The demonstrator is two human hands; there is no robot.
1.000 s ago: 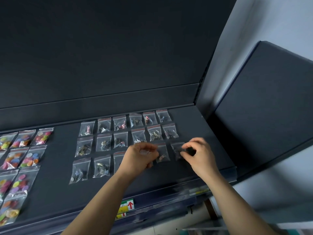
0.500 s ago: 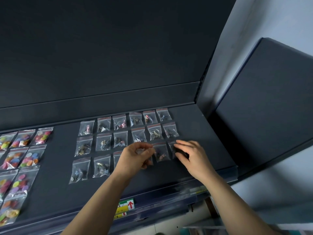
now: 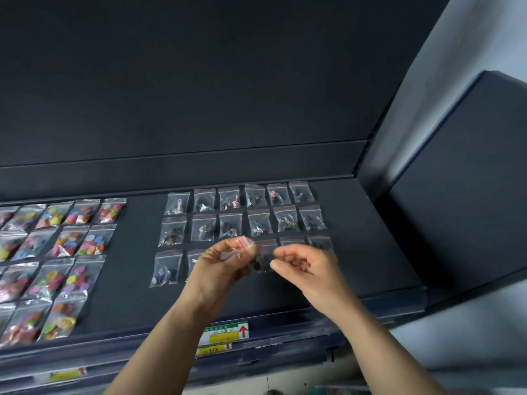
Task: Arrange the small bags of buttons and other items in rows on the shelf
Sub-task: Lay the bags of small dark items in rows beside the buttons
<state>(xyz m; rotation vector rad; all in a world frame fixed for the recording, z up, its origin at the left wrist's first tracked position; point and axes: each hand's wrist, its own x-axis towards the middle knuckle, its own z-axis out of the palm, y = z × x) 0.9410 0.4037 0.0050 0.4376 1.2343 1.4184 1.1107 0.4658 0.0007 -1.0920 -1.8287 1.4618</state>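
Small clear bags [image 3: 286,222] of dark metal bits lie in three rows on the dark shelf [image 3: 137,252]. My left hand [image 3: 219,269] hovers over the front row and grips a few clear bags [image 3: 244,245] with a red zip stripe, pinched between thumb and fingers. My right hand [image 3: 309,270] is just to its right, fingers loosely curled, with nothing visible in it. Between the two hands shows a front-row bag [image 3: 263,262] of dark items lying on the shelf. Parts of the front row are hidden behind both hands.
Bigger bags of colourful buttons [image 3: 71,240] lie in rows on the shelf's left part. A dark back wall [image 3: 199,172] and a dark side panel [image 3: 456,201] bound the shelf. A green and yellow price label [image 3: 225,332] sits on the front rail.
My right hand has left the bag it laid at the right end of the front row and moved left, towards my left hand. My left hand rose a little with its bags.
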